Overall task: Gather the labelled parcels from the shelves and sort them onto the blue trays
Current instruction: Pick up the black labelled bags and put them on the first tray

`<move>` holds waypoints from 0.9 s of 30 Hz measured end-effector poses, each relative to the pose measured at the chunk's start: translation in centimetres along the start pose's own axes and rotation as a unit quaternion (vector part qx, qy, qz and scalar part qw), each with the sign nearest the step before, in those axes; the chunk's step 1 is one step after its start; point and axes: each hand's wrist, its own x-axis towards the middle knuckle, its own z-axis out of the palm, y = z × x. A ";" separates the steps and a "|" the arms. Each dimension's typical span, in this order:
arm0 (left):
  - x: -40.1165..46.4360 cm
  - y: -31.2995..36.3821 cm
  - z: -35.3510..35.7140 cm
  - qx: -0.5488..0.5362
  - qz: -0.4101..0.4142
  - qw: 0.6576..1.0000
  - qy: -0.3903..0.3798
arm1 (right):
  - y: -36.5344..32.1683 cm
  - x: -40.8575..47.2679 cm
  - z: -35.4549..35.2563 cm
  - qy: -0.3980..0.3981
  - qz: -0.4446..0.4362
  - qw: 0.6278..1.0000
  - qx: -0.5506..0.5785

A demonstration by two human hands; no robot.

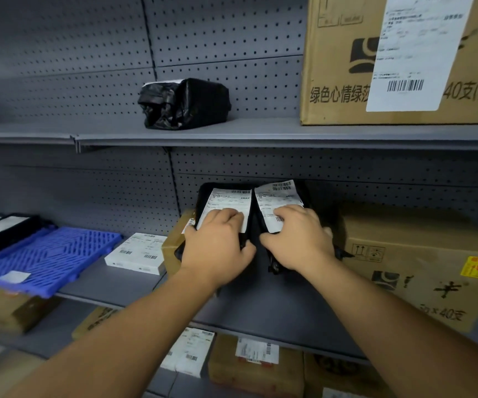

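Two black plastic-wrapped parcels with white labels stand side by side on the middle shelf. My left hand (217, 242) grips the left black parcel (226, 199), fingers over its label and thumb at its inner edge. My right hand (298, 239) grips the right black parcel (278, 193) the same way. A blue tray (48, 257) lies on the same shelf at the left. A black flat parcel (5, 234) rests on the tray's far left part.
A white labelled box (136, 251) and a small brown box (174, 245) sit left of my hands. A large carton (421, 262) stands at the right. On the upper shelf are a black-wrapped parcel (186, 103) and a big carton (346, 67). Lower shelf holds several labelled boxes (256, 366).
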 end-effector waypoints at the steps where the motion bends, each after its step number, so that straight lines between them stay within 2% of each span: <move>1: -0.1 -0.4 -0.4 0.004 -0.004 1.000 0.006 | -0.5 0.1 0.0 -0.001 -0.007 1.000 0.004; 10: -2.2 -6.0 -3.0 0.038 -0.048 0.998 0.013 | -6.6 0.1 1.8 -0.031 -0.075 0.997 0.013; 27: -7.0 -24.7 -6.7 0.061 -0.129 0.989 0.023 | -24.5 -0.4 11.4 -0.085 -0.168 0.982 0.024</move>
